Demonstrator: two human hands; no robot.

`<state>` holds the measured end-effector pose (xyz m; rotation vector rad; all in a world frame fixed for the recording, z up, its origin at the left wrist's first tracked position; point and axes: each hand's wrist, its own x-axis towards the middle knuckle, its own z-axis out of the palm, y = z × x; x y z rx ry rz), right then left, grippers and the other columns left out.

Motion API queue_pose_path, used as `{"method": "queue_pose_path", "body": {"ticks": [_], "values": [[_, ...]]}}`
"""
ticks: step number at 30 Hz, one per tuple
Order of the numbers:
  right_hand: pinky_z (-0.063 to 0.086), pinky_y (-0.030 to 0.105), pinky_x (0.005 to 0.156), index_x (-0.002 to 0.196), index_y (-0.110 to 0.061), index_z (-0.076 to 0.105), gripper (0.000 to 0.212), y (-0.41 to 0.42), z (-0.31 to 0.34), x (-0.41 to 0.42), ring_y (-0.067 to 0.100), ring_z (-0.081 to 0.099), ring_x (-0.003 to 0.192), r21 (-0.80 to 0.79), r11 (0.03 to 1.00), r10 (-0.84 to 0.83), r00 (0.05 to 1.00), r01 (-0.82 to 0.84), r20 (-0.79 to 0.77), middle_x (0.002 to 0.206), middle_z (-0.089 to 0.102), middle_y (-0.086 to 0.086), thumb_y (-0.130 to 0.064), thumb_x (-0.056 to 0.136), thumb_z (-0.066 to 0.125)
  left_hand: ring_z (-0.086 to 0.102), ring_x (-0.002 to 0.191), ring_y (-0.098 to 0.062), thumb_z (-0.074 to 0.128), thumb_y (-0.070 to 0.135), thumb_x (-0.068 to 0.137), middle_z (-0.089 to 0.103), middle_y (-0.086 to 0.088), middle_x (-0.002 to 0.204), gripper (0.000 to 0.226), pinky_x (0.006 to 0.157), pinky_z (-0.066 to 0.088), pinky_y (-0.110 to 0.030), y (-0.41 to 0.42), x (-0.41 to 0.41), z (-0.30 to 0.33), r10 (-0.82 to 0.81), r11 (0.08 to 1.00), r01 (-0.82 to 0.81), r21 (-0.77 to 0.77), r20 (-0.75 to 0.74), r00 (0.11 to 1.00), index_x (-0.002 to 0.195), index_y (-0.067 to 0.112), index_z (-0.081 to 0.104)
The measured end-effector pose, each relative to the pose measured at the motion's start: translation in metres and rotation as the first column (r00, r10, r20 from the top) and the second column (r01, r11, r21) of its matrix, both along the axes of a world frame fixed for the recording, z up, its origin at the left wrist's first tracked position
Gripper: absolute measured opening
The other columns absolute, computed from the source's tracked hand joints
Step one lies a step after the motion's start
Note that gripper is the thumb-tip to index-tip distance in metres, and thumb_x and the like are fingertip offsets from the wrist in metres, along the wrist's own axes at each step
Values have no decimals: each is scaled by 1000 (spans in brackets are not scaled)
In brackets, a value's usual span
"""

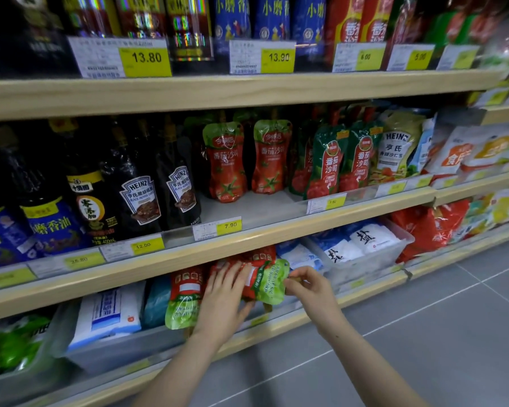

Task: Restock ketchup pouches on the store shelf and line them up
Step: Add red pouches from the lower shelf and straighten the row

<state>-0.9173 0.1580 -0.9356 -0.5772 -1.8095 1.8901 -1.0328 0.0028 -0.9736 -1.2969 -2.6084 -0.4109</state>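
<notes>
- On the middle shelf, dark sauce bottles at left.
- On the bottom shelf, an upside-down pouch, green end down.
- Left hand just right of it, fingers straight and spread, pressing flat on a second pouch.
- Right hand pinching that pouch's green end, tilted rightward.
- Above, two upright red pouches set back on the middle shelf.
- Salt bags in a clear bin at right.

two red ketchup pouches with green tops stand upright on the middle shelf; below that shelf, you see two more pouches lying tilted, backs showing.
</notes>
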Motion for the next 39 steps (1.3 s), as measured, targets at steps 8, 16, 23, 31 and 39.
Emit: {"method": "queue_pose_path", "body": {"ticks": [8, 16, 23, 31, 39], "values": [[50, 12, 66, 98, -15, 57, 30, -2, 62, 8, 12, 58, 80, 151, 983, 109, 993, -102, -37, 95, 57, 4, -6, 75, 74, 43, 129, -17, 64, 17, 83, 46, 1, 141, 60, 106, 36, -34, 4, 4, 32, -86, 975, 16, 221, 310, 947, 139, 21, 40], [55, 24, 74, 91, -15, 59, 11, -4, 90, 0, 13, 62, 81, 113, 977, 193, 973, -179, -129, 87, 64, 2, -6, 86, 60, 60, 86, 13, 68, 31, 82, 66, 22, 93, 28, 71, 43, -4, 3, -2, 93, -321, 944, 176, 279, 653, 687, 99, 49, 54], [44, 19, 51, 63, -15, 44, 30, 4, 103, -7, 8, 55, 56, 91, 995, -34, 992, 45, -122, 63, 57, 0, -20, 83, 66, 61, 108, -10, 80, 26, 70, 65, 1, 117, 52, 94, 49, -30, 12, 17, 74, -386, 918, 90, 385, 825, 413, 116, 23, 55], [51, 24, 64, 82, -12, 63, 11, 13, 94, 6, 12, 63, 74, 24, 999, 28, 993, -25, -116, 79, 68, 0, -23, 85, 63, 64, 98, -6, 85, 27, 62, 70, 8, 105, 51, 92, 51, -38, 20, 26, 59, -320, 919, -9, 395, 759, 568, 108, 23, 62], [54, 30, 76, 100, -10, 66, 26, 20, 91, 4, 23, 66, 92, -76, 996, 57, 993, -49, 99, 98, 71, 11, -32, 90, 55, 62, 101, -5, 84, 34, 63, 67, 11, 108, 56, 90, 52, -33, 22, 28, 58, -279, 921, -32, 388, 715, 641, 112, 24, 60]]}}
